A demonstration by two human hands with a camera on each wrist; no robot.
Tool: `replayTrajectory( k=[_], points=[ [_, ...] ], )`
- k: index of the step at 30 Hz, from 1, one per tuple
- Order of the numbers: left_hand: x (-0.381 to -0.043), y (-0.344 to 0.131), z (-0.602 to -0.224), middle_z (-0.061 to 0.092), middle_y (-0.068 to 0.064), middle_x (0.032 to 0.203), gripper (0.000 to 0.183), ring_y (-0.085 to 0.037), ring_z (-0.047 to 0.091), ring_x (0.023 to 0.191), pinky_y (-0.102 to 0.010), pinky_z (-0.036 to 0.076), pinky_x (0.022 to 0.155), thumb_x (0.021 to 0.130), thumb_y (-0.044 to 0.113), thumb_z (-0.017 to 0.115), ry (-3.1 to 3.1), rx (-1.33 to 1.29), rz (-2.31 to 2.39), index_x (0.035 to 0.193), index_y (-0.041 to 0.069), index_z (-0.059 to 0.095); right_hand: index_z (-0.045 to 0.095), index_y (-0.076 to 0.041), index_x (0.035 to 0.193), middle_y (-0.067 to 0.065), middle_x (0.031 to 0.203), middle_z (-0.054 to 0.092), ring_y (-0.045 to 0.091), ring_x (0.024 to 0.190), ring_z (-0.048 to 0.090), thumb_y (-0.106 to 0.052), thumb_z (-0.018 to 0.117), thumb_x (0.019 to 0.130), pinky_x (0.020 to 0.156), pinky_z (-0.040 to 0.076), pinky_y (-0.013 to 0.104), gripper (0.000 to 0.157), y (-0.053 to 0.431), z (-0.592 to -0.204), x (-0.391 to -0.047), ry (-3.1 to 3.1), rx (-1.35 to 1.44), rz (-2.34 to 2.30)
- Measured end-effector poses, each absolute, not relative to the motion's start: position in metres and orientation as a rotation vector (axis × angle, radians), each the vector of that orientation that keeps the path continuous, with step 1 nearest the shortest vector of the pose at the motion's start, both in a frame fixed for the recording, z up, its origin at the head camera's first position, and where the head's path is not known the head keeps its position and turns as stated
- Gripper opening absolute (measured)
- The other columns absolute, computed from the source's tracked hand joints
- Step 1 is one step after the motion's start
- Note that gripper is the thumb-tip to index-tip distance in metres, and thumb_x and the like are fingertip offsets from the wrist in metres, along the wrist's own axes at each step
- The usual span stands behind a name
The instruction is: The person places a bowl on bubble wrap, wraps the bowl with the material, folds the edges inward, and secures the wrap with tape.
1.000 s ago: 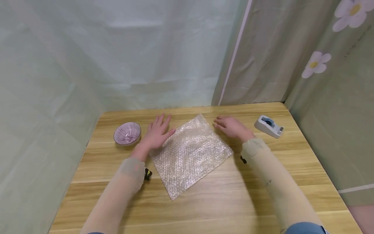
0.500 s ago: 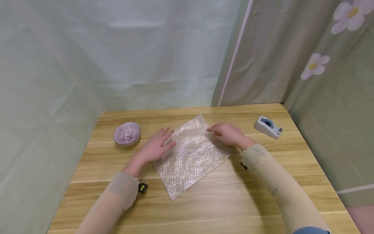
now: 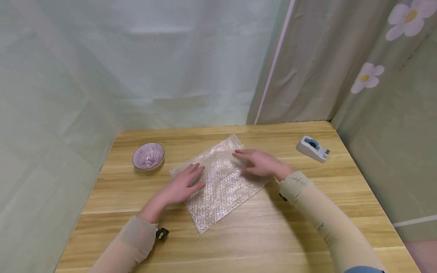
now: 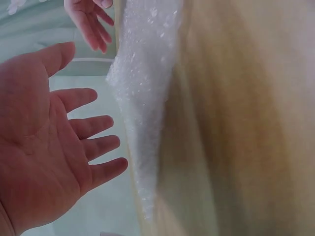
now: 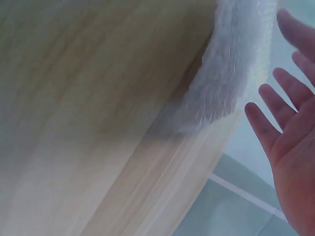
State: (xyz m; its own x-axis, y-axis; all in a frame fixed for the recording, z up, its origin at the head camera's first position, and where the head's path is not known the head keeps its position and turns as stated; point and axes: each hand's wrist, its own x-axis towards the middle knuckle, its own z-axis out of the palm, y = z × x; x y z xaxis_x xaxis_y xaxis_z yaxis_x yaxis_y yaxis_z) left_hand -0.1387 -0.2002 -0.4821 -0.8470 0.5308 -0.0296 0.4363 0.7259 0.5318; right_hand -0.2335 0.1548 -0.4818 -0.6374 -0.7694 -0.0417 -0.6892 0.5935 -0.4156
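A sheet of clear bubble wrap [image 3: 218,189] lies turned cornerwise on the wooden table, one corner toward the back and one toward the front. Over its left part is my left hand [image 3: 184,185], fingers spread and straight. My right hand [image 3: 261,163] is above the sheet's right part, fingers extended to the left. In the left wrist view, the left palm [image 4: 44,137] shows with nothing in it, apart from the bubble wrap [image 4: 145,88]. The right wrist view likewise has the right hand [image 5: 295,118] holding nothing, beside the wrap [image 5: 221,73].
Left of the sheet stands a purple-striped bowl [image 3: 148,156]. A white tape dispenser [image 3: 312,149] sits at the back right of the wooden table [image 3: 239,242]. Pale curtains [image 3: 184,76] hang behind the table and along both sides.
My left hand has drawn back toward the front, uncovering the sheet's left corner. My right hand has moved left from beside the sheet to over it. The wrap has barely shifted.
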Motion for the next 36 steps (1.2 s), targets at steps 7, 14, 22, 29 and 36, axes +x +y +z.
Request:
replayTrajectory(
  k=[7,14,22,29,36],
  points=[
    [-0.130,-0.202,-0.491,0.020,-0.025,0.174,0.076,-0.051,0.016,0.159,-0.067,0.016,0.126,0.109,0.050,0.055,2.699,0.725,0.701,0.167,0.005,0.033,0.036,-0.014,0.168,0.018,0.175,0.024,0.042,0.161,0.019,-0.035,0.086,0.091,0.130,0.019,0.056,0.095,0.151,-0.487,-0.229,2.472,-1.231,-0.479],
    [-0.128,-0.203,-0.494,0.018,-0.024,0.174,0.077,-0.050,0.008,0.160,-0.066,0.009,0.128,0.109,0.050,0.055,2.684,0.705,0.673,0.167,0.005,0.032,0.040,-0.010,0.166,0.021,0.175,0.021,0.043,0.161,0.015,-0.038,0.086,0.090,0.130,0.017,0.058,0.092,0.153,-0.492,-0.227,2.451,-1.220,-0.466],
    [-0.130,-0.197,-0.494,0.012,-0.022,0.176,0.079,-0.046,0.004,0.162,-0.066,0.003,0.128,0.109,0.052,0.055,2.682,0.700,0.649,0.169,0.007,0.029,0.041,-0.012,0.166,0.018,0.176,0.019,0.040,0.163,0.013,-0.037,0.086,0.091,0.129,0.018,0.061,0.091,0.154,-0.493,-0.225,2.466,-1.134,-0.481],
    [-0.133,-0.184,-0.492,0.009,-0.022,0.176,0.082,-0.045,0.003,0.162,-0.065,0.002,0.128,0.107,0.053,0.057,2.680,0.716,0.630,0.169,0.008,0.027,0.041,-0.014,0.166,0.019,0.176,0.019,0.040,0.162,0.016,-0.045,0.084,0.091,0.128,0.021,0.062,0.092,0.157,-0.492,-0.221,2.520,-1.075,-0.452],
    [-0.135,-0.173,-0.491,0.005,-0.023,0.176,0.085,-0.044,0.001,0.162,-0.066,0.000,0.128,0.107,0.055,0.056,2.672,0.702,0.585,0.170,0.009,0.023,0.039,-0.015,0.167,0.021,0.175,0.019,0.043,0.161,0.018,-0.051,0.082,0.092,0.126,0.021,0.066,0.093,0.159,-0.489,-0.213,2.581,-0.988,-0.412]
  ],
)
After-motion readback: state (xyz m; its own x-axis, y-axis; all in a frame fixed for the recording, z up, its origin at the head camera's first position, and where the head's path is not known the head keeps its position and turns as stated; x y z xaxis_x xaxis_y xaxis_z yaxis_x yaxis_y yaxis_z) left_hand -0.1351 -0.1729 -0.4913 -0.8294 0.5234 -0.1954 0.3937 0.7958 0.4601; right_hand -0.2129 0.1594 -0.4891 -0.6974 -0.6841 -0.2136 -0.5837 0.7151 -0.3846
